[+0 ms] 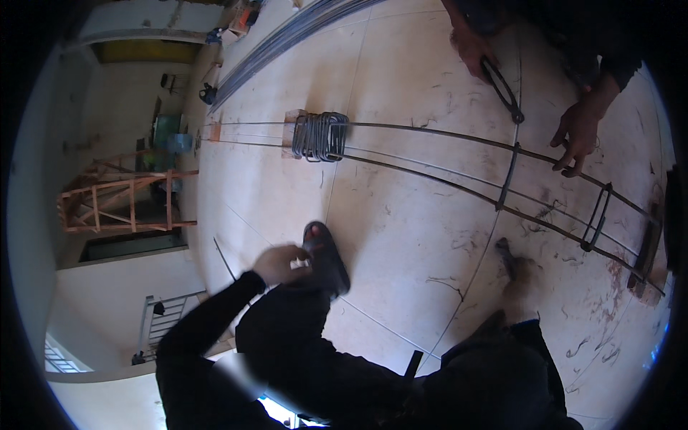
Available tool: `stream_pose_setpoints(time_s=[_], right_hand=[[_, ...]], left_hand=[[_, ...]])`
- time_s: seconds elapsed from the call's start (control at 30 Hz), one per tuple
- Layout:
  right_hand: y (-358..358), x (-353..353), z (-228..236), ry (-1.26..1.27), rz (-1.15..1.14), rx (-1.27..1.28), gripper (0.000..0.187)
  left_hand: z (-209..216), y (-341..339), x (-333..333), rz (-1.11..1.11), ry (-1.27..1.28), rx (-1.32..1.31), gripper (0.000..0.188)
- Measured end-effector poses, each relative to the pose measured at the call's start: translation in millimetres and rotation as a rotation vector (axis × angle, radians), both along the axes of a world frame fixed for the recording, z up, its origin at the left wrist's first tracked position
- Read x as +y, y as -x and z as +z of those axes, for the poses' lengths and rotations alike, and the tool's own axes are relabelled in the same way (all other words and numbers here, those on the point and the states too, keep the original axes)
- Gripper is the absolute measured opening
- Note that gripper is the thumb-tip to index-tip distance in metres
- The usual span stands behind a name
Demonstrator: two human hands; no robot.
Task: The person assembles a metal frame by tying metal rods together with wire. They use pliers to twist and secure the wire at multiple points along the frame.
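The tiled floor (401, 236) fills most of the view. Across it lie the long rebars (430, 154), several thin steel rods set side by side; their long axis runs from the left, near a small wooden block (215, 132), to the far right, bending down toward the lower right with the lens. A bundle of stirrups (320, 136), rectangular wire loops packed together, is threaded on the rebars near their left end. Further right along the rebars, two single stirrups (507, 175) (596, 216) stand apart across them.

Left of the rebars' left end, well apart, stands a wooden scaffold frame (125, 204); more long rods (287, 39) lie above the rebars, running to the upper edge.

Below the rebars, the person's left hand (281, 264) is curled loosely, fingers half closed, touching their own sandalled foot (326, 258); it holds nothing that can be made out. The right hand cannot be seen; the other foot (510, 261) rests just below the rebars.

Above the rebars at the right, a co-worker's hand (473, 50) grips a loose stirrup (502, 89), and their other hand (577, 132) reaches down with spread fingers to the top rebar.
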State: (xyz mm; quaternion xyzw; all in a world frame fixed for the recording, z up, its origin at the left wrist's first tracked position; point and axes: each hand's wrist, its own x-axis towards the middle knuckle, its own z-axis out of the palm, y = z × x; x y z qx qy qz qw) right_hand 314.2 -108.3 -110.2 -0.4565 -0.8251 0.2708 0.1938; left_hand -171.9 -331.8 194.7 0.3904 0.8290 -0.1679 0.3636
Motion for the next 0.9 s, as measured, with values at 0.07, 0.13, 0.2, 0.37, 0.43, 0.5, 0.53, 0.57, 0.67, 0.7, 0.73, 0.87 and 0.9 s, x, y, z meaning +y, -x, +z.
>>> stream_pose_setpoints(time_s=[0.07,0.13,0.2,0.37,0.43,0.5,0.53,0.57,0.67,0.7,0.73,0.87,0.9], right_hand=[[-8.4,13.2,44.7,0.199,-0.046,-0.111,0.043],[-11.6,18.6,63.6,0.275,-0.166,-0.215,0.044],[-14.8,12.5,72.0,0.245,-0.288,-0.265,0.046],[-14.4,-5.0,85.9,-0.017,-0.391,-0.301,0.056],[-7.3,-4.5,104.1,-0.039,-0.381,-0.331,0.055],[7.1,-0.8,106.9,-0.111,-0.282,-0.324,0.054],[20.7,2.6,109.6,-0.131,-0.245,-0.313,0.054],[33.9,7.9,115.9,-0.150,-0.204,-0.301,0.053],[111.1,24.8,141.4,-0.106,0.004,-0.282,0.057],[157.3,31.4,160.5,-0.121,0.103,-0.299,0.057],[196.1,36.0,177.7,0.016,0.103,-0.327,0.057],[298.2,53.1,213.3,-0.045,0.351,-0.344,0.055],[321.5,56.1,221.3,-0.046,0.390,-0.358,0.055]], left_hand=[[-9.0,43.7,41.4,-0.240,-0.107,0.150,0.069],[-14.8,62.4,100.9,-0.416,-0.206,0.288,0.099],[-26.5,82.3,147.3,-0.509,-0.320,0.370,0.121],[-86.2,161.8,197.8,-0.587,-0.548,0.348,0.133],[-110.5,187.2,200.0,-0.618,-0.571,0.299,0.134],[-127.7,197.3,192.3,-0.688,-0.613,0.283,0.131],[-129.8,203.1,196.7,-0.737,-0.645,0.281,0.130],[-131.2,211.7,196.5,-0.739,-0.632,0.230,0.128],[-126.1,217.8,216.2,-0.672,-0.556,0.013,0.119],[-127.3,221.0,216.0,-0.688,-0.592,0.024,0.119],[-130.7,223.9,216.3,-0.706,-0.630,0.034,0.118],[-133.5,234.7,207.1,-0.682,-0.730,-0.004,0.099],[-129.9,238.2,202.5,-0.645,-0.704,-0.034,0.094]])
